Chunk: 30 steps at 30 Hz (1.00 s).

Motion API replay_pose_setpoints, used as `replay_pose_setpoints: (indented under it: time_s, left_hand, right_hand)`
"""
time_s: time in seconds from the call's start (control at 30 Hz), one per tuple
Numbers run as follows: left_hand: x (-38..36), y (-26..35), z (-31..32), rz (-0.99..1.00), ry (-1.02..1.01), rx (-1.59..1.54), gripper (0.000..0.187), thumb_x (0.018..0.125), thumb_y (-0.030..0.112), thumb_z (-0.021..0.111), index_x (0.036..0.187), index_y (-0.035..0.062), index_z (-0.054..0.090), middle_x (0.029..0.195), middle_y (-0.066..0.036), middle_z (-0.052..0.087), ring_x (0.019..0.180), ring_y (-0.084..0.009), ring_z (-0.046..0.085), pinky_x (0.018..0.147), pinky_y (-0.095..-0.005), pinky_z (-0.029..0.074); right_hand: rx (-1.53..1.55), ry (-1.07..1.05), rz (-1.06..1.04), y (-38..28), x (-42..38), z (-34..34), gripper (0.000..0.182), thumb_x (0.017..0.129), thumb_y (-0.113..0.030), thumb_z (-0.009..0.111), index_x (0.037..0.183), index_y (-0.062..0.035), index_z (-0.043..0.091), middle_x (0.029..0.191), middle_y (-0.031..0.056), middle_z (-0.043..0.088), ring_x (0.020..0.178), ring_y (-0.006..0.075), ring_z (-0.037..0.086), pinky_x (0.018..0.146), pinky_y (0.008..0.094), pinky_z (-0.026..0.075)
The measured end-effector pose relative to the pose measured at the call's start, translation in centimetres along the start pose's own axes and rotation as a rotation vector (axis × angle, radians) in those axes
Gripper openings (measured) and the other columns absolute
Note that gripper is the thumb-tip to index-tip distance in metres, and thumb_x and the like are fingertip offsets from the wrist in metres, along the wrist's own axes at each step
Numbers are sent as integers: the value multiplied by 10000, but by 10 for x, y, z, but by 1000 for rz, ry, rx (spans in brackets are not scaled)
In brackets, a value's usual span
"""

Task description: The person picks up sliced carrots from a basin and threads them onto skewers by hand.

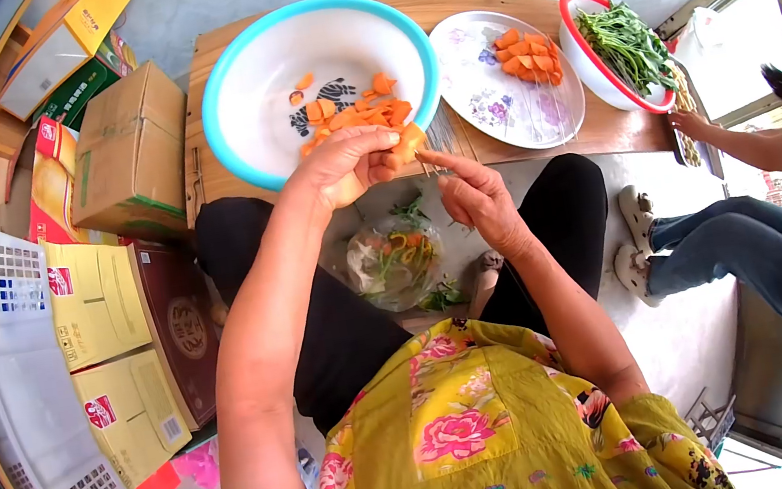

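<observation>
In my left hand (349,165) I pinch an orange carrot piece (410,142) between thumb and fingers, over the front rim of a white basin (262,92) with a blue edge. Cut carrot pieces (362,115) lie inside that basin. My right hand (480,196) has its index finger stretched toward the held piece, the tip at or just touching it. The other right fingers are bent and partly hidden, with nothing visible in them. Thin skewers (456,139) lie on the table just beyond. To the right, a flowered plate (474,55) bears carrot pieces on thin sticks (527,57).
A red-rimmed bowl (577,65) of green leaves (627,47) stands at the wooden table's (617,132) right end. A person (763,229) sits at far right, one hand at a tray. Between my feet is a bag of scraps (394,264). Cardboard boxes (129,147) crowd the left.
</observation>
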<state>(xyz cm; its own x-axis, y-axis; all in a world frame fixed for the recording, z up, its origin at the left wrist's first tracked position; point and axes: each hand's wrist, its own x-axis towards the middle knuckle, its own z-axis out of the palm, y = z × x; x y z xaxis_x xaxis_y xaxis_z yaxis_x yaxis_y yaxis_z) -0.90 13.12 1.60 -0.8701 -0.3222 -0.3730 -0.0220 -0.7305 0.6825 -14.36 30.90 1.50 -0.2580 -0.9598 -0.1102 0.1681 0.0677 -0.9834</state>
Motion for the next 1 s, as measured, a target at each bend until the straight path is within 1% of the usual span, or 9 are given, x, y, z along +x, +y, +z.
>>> replay_pose_setpoints:
  time_s: [0.13, 0.3, 0.4, 0.5, 0.7, 0.73, 0.87, 0.93, 1.0]
  left_hand:
    - [2, 0, -1, -5, -43, -9, 122, 847, 97, 627, 944, 23, 615, 770, -49, 666, 616, -87, 629, 561, -216, 510]
    - [3, -2, -1, -4, -67, 45, 150, 863, 128, 608, 962, 15, 613, 781, -46, 653, 665, -104, 624, 614, -244, 523]
    - [7, -5, -4, -3, -24, 56, 134, 860, 127, 616, 948, 26, 614, 786, -43, 645, 667, -113, 625, 616, -242, 523]
    - [10, -6, -11, 40, 11, 46, 129, 858, 128, 622, 946, 35, 608, 795, -41, 636, 668, -119, 627, 617, -243, 526]
    - [14, -11, -4, -46, -54, 115, 140, 857, 130, 627, 950, 30, 598, 795, -38, 629, 674, -127, 632, 578, -253, 529]
    - [13, -11, -3, -43, -31, 142, 158, 863, 144, 628, 965, 27, 594, 782, -38, 630, 663, -123, 637, 538, -234, 514]
    - [5, 8, -15, 12, 76, 256, 189, 878, 155, 610, 1000, 12, 596, 804, -46, 634, 667, -130, 635, 547, -244, 518]
    - [5, 25, -37, 214, 241, 187, 224, 892, 163, 589, 1040, -6, 588, 834, -59, 637, 678, -142, 635, 568, -255, 526]
    - [2, 41, -44, 273, 308, 222, 229, 896, 161, 581, 1047, -11, 586, 843, -62, 636, 682, -143, 633, 571, -256, 525]
  right_hand:
    - [57, -4, -33, 2, 1, 0, 346, 924, -44, 480, 1263, -57, 545, 592, -100, 380, 483, 7, 315, 450, 169, 254]
    - [35, 89, -49, 6, 9, 5, 185, 924, -64, 512, 1097, -31, 570, 577, -83, 406, 474, 10, 327, 432, 180, 240]
    - [14, 61, -44, 1, 8, 7, 132, 926, -74, 518, 1047, -30, 549, 576, -81, 407, 476, 14, 336, 432, 191, 245]
    - [-69, 72, 55, 5, -1, -3, 123, 929, -76, 516, 1027, -20, 566, 596, -71, 424, 486, 19, 352, 440, 195, 265]
    - [0, 71, 12, 15, 0, -4, 122, 928, -104, 525, 953, -7, 594, 634, -53, 456, 504, 26, 379, 452, 199, 300]
    - [8, 68, 5, 13, 0, -2, 122, 928, -104, 525, 953, -7, 594, 634, -53, 456, 504, 26, 379, 452, 199, 300]
    - [-39, 111, 52, 15, -2, -11, 156, 936, -136, 514, 985, -14, 598, 583, -49, 437, 473, 26, 368, 436, 191, 292]
    - [-59, 139, 62, 25, -8, -27, 194, 949, -162, 495, 1017, -13, 600, 538, -44, 425, 440, 28, 345, 420, 183, 280]
    - [-67, 159, 81, 33, -16, -39, 196, 950, -160, 491, 1022, -11, 597, 538, -43, 425, 440, 29, 344, 420, 183, 281]
